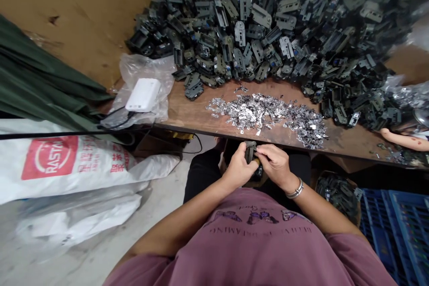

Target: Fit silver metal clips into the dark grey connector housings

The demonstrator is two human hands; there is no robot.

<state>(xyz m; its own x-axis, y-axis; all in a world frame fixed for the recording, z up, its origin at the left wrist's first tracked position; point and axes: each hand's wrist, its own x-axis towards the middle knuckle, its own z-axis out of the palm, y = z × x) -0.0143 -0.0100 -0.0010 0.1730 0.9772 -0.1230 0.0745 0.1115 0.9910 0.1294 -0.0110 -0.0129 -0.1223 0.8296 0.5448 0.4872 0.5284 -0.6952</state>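
My left hand (238, 168) and my right hand (275, 164) meet over my lap, just below the front edge of the wooden table (187, 114). Both are closed around one small dark plastic part (250, 151), which stands between the thumbs. A silver bangle sits on my right wrist. On the table right above my hands lies a spread of several small shiny metal pieces (268, 114). Behind it rises a big heap of dark grey plastic parts (268, 22).
A white box (143, 94) lies on clear plastic wrap at the table's left end, with a cable running off. White sacks (67, 165) sit on the floor at left. A blue crate (395, 228) and a tub of dark parts (338, 192) stand at right. Another person's arm (404, 140) rests at the far right.
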